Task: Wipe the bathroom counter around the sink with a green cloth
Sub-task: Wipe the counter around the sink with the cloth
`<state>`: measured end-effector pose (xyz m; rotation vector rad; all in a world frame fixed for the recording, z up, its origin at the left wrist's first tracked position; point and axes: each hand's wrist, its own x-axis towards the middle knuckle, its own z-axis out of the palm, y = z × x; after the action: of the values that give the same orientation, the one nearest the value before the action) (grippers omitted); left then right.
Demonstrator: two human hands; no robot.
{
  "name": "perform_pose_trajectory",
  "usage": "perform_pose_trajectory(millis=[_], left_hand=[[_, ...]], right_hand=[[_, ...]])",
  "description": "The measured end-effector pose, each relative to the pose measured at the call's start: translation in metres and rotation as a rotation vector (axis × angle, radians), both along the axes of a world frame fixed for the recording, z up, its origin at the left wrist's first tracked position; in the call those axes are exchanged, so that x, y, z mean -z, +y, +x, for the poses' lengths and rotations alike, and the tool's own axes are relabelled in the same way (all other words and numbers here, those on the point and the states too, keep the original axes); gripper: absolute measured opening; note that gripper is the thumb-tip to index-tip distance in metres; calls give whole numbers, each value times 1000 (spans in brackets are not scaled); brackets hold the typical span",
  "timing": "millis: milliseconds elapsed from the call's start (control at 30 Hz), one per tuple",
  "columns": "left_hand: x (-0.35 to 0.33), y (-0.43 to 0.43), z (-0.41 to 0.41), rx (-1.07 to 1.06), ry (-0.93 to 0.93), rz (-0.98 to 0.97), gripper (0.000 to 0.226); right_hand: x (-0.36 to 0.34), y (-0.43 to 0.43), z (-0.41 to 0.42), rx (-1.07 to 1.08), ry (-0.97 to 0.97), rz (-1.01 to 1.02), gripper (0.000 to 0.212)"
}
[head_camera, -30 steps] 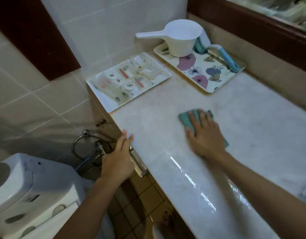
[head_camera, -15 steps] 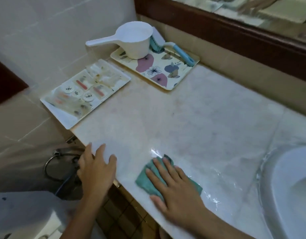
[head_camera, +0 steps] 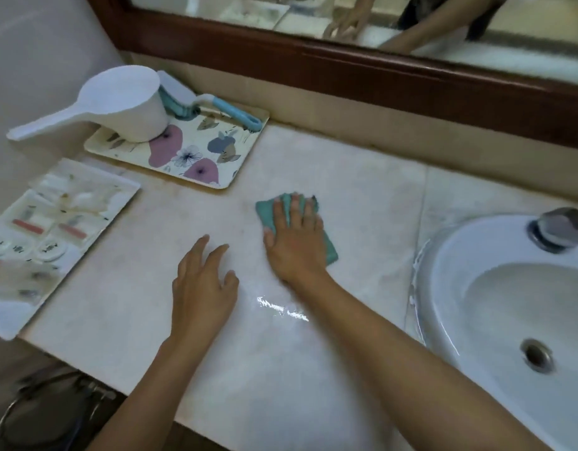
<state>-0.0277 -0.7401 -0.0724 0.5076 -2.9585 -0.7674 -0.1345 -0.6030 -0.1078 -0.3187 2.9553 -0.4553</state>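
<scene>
A green cloth (head_camera: pixel 325 247), folded into a soft pad, lies flat on the bathroom counter (head_camera: pixel 313 369) about midway between its front and back edges, to the left of the sink (head_camera: pixel 469 307). The right hand (head_camera: pixel 297 242) presses it down with the palm, fingers spread and flat over the fabric; only the cloth's far-left corner and its right edge show from under the hand. The left hand (head_camera: pixel 203 294) rests just beside it, nearer the front edge, fingers apart, palm down on the bare stone and holding nothing.

The counter is pale, marble-like stone, smooth and glossy. A bright wet glint shows between the two forearms, and the stretch toward the front edge looks shiny, which suggests that part has been wiped. The strip along the back edge and the area by the left end look duller and faintly stained, so they probably remain to be done, as does the margin around the sink's rim.

The sink is white glazed ceramic, oval, with a metal drain (head_camera: pixel 537 354) and a metal faucet (head_camera: pixel 561 227) at its back. Toward the counter's back-left corner sits a rectangular floral tray (head_camera: pixel 216 157) carrying a white plastic dipper (head_camera: pixel 128 102) with a long handle and a blue-handled brush (head_camera: pixel 216 107). At the left end, a flat white tray (head_camera: pixel 7 323) holds small wrapped toiletries, and overhangs the front edge. A dark wood mirror frame (head_camera: pixel 378 79) runs above the back wall.
</scene>
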Motion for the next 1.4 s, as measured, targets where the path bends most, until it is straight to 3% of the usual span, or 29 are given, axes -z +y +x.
perform_pose_trajectory(millis=[133,200,367,467,567,633,733,867,1000,1100,1300,1400], left_hand=[[6,-21,-40,116,89,-39,43],[12,-33,-57,165,103,-70,42],[30,-41,-70,211,114,-137,42],[32,-41,-73,219,118,-161,45],[34,-42,-76,223,140,-175,45],[34,-41,-75,227,147,-186,45],[30,-42,-78,214,176,-222,45],[33,-41,-76,179,224,-221,45],[25,-21,-52,275,205,-159,45],[29,-34,-66,262,198,-181,45],[40,-43,-76,248,199,-177,43],[37,-42,-72,247,166,-134,40]], right_hand=[[-4,29,79,-335,33,-9,56],[-3,64,90,-363,55,23,54],[-2,111,7,99,45,141,58],[1,92,-67,371,51,162,57],[1,47,-113,479,14,137,58],[-3,15,-123,435,5,134,58],[-9,-14,-117,196,8,125,59],[-19,22,-113,-54,26,94,59],[-34,129,-70,357,25,169,59],[-18,137,-49,543,14,176,60],[-3,86,48,716,-7,165,63],[-5,43,115,651,-19,96,66]])
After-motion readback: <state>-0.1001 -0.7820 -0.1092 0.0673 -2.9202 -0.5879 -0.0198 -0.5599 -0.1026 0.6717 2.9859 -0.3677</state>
